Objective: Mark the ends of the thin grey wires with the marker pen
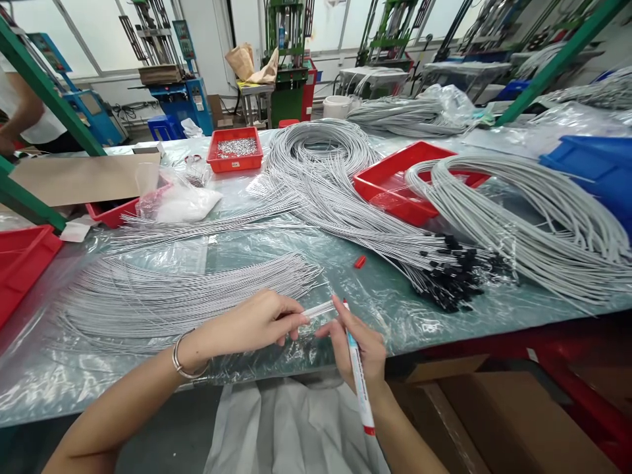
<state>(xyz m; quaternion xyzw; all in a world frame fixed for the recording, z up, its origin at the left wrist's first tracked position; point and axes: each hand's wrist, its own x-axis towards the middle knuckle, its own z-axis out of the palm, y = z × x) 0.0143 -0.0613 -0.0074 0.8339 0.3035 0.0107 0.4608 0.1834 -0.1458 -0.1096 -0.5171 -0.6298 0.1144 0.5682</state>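
My left hand [269, 317] pinches a few thin whitish cables [320, 308] near their ends, just above the table's front part. In my right hand [359, 342] a white marker pen [360, 385] with red ends and a blue band is held, its body slanting down across the palm. The right fingertips are at the cable ends; whether they press on them I cannot tell. A small red cap [360, 262] lies on the plastic sheet beyond. Left of the hands spreads a loose bundle of grey cables [182, 296].
Coiled cables [320, 148] with black ends [451, 270] cross the middle. Thicker grey cable coils [533, 210] lie right, near an orange-red tray [395, 178] and a blue bin [592, 171]. A red tray of small metal parts [236, 147] stands behind. Another person's arm [22, 105] shows far left.
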